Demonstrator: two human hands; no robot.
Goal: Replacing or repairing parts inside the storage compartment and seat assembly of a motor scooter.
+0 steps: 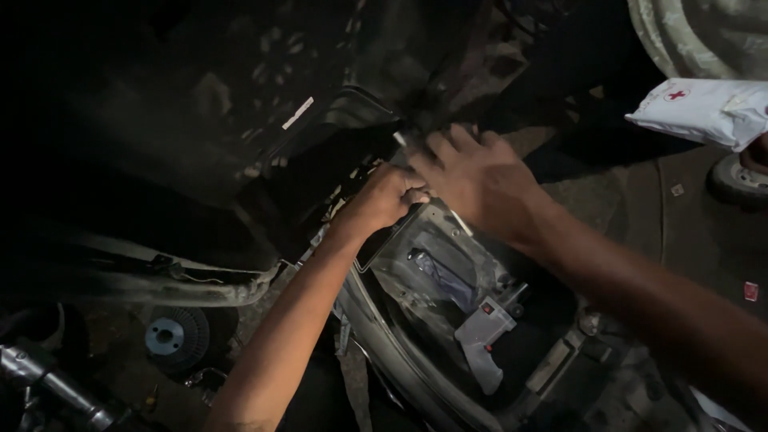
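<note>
I look down into the dim underside of a scooter. My left hand [390, 196] is clenched at the upper edge of the open storage compartment [416, 336], though what it grips is hidden. My right hand [476, 172] lies just right of it, fingers spread flat over the dark body panel [344, 120] and the compartment's top corner. Inside the compartment rest a grey pistol-shaped tool with a red button [484, 336] and a dark folded cloth [440, 276].
A round grooved metal disc [168, 336] lies on the ground at lower left, beside a metal tube [56, 384]. A white pouch with a red cross [704, 108] sits at upper right, near a small wheel [736, 180]. A person's camouflage clothing [704, 32] is above it.
</note>
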